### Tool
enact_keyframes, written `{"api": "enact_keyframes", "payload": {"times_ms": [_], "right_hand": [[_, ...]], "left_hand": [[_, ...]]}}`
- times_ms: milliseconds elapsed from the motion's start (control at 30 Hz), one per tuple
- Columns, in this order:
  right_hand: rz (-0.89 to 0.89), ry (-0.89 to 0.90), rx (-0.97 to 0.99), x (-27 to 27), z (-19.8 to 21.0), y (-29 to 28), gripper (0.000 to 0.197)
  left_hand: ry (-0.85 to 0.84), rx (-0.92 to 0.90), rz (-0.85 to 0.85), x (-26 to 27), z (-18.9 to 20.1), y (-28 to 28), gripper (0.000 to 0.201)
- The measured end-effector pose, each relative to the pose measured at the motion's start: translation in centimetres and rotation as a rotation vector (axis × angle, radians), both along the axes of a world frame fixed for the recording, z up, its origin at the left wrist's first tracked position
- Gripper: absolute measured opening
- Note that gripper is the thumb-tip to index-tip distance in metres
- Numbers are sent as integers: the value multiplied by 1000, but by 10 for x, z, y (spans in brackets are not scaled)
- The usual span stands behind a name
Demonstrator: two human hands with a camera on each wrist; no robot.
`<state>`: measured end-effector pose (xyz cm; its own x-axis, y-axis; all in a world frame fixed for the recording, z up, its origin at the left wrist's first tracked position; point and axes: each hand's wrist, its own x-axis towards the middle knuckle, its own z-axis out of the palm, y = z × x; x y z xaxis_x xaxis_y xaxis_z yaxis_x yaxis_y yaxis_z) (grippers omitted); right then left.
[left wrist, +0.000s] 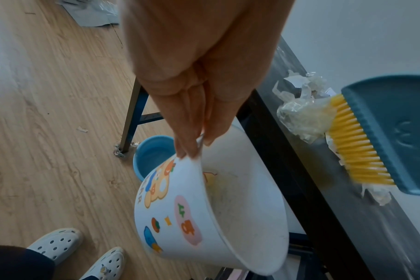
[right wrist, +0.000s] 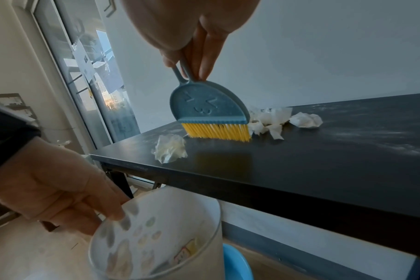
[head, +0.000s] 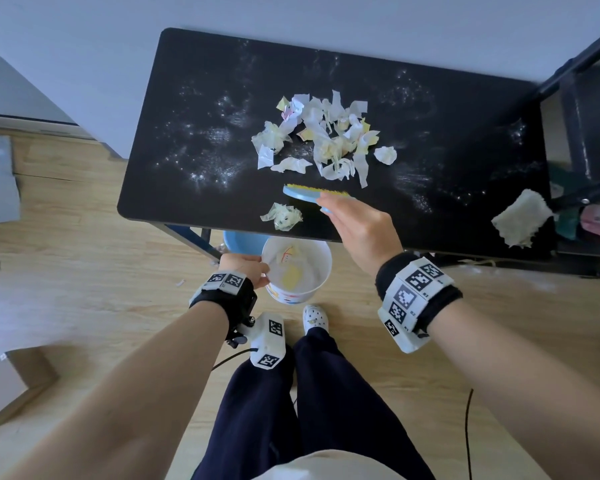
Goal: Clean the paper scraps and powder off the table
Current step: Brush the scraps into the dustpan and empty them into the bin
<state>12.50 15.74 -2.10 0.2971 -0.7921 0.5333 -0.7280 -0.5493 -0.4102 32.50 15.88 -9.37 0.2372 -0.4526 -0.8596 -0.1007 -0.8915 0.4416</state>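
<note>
While the right hand [head: 357, 226] grips a brush [right wrist: 210, 113], the left hand [head: 246, 266] pinches a bin [head: 297, 268].
Only the wrist views show fingers [right wrist: 208, 56] clamped on the handle, bristles on the worktop [right wrist: 324, 155] beside scraps [head: 326, 136].

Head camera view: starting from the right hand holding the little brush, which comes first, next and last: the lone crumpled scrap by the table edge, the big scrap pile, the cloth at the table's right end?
From the right hand:
1. Lone crumpled scrap, just left of it at the near edge.
2. Big scrap pile, beyond the brush, mid-table.
3. Cloth, far right end.
</note>
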Motion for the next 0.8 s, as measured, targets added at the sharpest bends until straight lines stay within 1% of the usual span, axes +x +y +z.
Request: {"api": "enact_keyframes", "payload": {"times_ms": [33,133,267,367,433,500,600,700,800], "right_hand": [[26,6,2,5,1,-1,21],[109,88,33,13,0,10,20],[233,147,118,9,0,40,22],[254,200,86,7,5,55,23],[250,200,56,7,11,52,24],[232,179,17,8,13,37,24],[178,176,-44,16,14,-7,23],[105,165,-60,28,11,-49,25],[102,164,-81,38,3,-70,23]], "left_hand": [[0,-5,8,2,1,0,15],[-9,-21,35,9,-1,0,22],[7,-21,54,18,-5,0,20],[3,-17,53,21,-3,-1,17],[9,-19,69,22,-2,-3,21],[-1,-20,32,24,-2,-4,16],[-2,-27,-17,26,1,-5,18],[-36,-31,-14,30,-3,-5,29],[-16,-18,53,32,-4,-2,30]]}}
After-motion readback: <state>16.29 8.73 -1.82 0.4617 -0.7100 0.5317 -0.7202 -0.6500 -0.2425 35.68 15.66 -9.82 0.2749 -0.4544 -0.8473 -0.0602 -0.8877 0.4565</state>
